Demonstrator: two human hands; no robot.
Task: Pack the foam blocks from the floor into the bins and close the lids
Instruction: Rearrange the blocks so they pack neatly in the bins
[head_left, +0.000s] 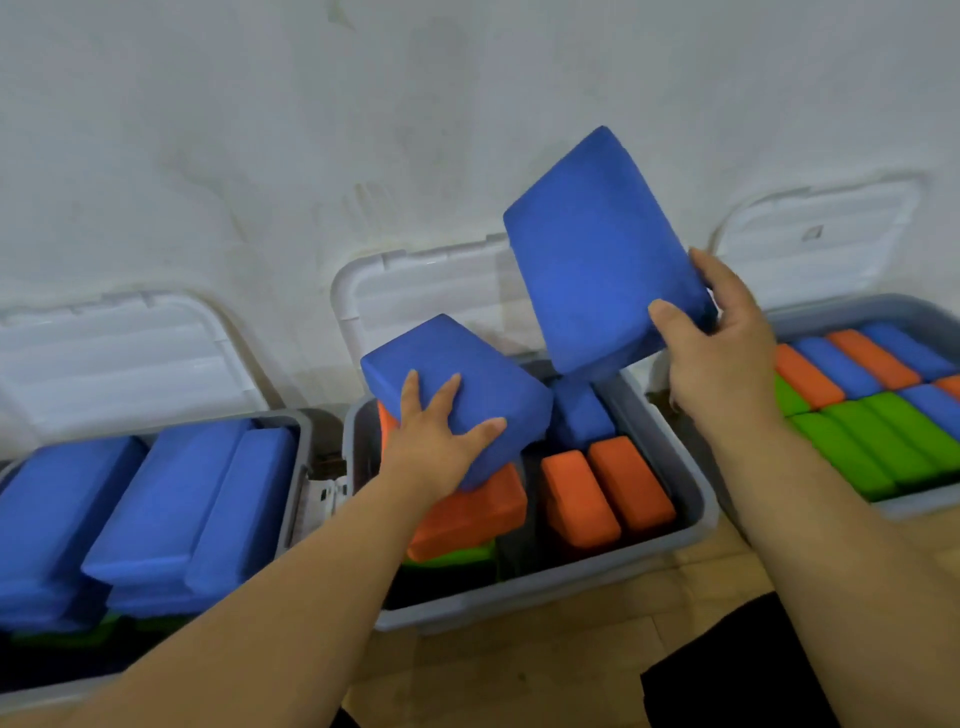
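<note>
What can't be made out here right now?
Head view only:
- Left grey plastic bin: cut by the left edge.
- Middle grey plastic bin: left hand and blue foam block hide layers beneath.
- Right grey plastic bin: cut by the right edge.

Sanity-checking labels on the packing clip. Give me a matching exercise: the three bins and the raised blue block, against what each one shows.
Things
1. left bin
2. middle bin
3. right bin
4. raised blue foam block

States
a. top layer all blue
b. held by the right hand, up in front of the wall
c. orange, blue and green blocks in neat rows
d. left hand flat on a blue block lying over orange blocks

Pairs: 1-a, 2-d, 3-c, 4-b
</note>
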